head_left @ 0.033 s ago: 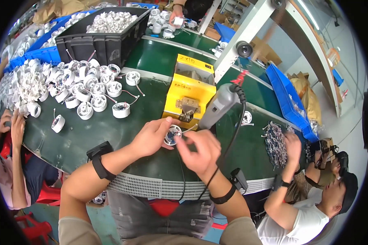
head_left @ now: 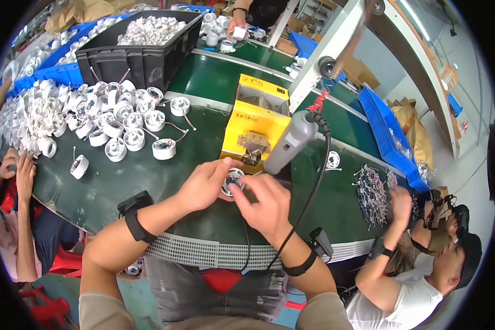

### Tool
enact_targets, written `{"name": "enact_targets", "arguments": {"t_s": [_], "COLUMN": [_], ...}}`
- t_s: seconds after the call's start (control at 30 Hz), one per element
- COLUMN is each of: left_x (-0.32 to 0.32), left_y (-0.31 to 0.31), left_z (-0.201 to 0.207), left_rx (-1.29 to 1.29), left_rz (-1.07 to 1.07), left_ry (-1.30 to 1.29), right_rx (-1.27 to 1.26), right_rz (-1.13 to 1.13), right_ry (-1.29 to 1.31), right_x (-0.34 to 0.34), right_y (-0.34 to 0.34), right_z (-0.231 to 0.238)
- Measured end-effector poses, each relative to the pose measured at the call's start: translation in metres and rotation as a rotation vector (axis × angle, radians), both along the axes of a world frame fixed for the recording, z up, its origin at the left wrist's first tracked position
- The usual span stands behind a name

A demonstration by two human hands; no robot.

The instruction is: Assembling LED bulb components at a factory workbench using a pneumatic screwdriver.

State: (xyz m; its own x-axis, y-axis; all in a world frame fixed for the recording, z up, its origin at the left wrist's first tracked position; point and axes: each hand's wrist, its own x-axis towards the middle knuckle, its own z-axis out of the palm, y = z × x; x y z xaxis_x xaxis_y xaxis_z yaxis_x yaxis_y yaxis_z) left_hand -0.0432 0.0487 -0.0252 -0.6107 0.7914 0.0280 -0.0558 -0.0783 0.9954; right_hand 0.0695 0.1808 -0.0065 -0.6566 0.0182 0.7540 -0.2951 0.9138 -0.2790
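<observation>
My left hand [head_left: 202, 186] is closed around the rim of a small white round housing [head_left: 226, 191], held above the green bench. A dark circuit board [head_left: 234, 180] shows inside it. On the housing's right side, my right hand [head_left: 267, 199] has its thumb and curled fingers pressed at the board; what they pinch is hidden. Just beyond my hands stands a yellow screw-feeder machine [head_left: 232, 135] with a metal front piece [head_left: 253, 144]. A grey electric screwdriver [head_left: 292, 142] hangs close to it on a black coiled cord.
Many similar housings [head_left: 115, 148] and white parts [head_left: 33, 121] are heaped at left, before a black crate [head_left: 124, 69]. A wire bundle [head_left: 371, 198] lies at right near a co-worker's hand [head_left: 400, 206]. Another person's hands [head_left: 23, 176] rest at the left edge. A blue tray [head_left: 388, 132] stands at right.
My right hand has moved slightly left, its fingers closing in on the housing. The hanging screwdriver has swung a little left. The co-worker's hand at right has shifted slightly. My left hand stays put.
</observation>
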Motion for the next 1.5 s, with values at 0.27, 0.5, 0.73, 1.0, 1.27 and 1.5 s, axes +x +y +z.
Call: {"name": "enact_targets", "arguments": {"t_s": [0.27, 0.5, 0.73, 1.0, 1.27, 1.5], "left_x": [0.002, 0.004, 0.005, 0.007, 0.005, -0.001], "left_y": [0.000, 0.001, 0.002, 0.002, 0.001, 0.002], "left_z": [-0.001, -0.009, -0.003, -0.004, -0.001, -0.004], "left_rx": [0.042, 0.063, 0.045, 0.193, 0.200, 0.217], "left_rz": [0.040, 0.063, -0.029, -0.006, -0.078, -0.183], "left_ry": [-0.061, -0.064, -0.060, -0.131, -0.118, -0.165], "right_rx": [-0.043, -0.565, -0.612, -0.637, -1.055, -0.666], "right_rz": [-0.082, 0.002, -0.039, -0.040, 0.078, -0.045], "right_ry": [-0.194, -0.350, -0.252, -0.137, -0.194, 0.136], "right_x": [-0.007, -0.011, -0.014, -0.015, -0.019, -0.018], "right_y": [-0.001, -0.004, -0.006, -0.010, 0.001, 0.007], "right_z": [-0.005, -0.009, -0.015, -0.017, -0.038, -0.015]}}
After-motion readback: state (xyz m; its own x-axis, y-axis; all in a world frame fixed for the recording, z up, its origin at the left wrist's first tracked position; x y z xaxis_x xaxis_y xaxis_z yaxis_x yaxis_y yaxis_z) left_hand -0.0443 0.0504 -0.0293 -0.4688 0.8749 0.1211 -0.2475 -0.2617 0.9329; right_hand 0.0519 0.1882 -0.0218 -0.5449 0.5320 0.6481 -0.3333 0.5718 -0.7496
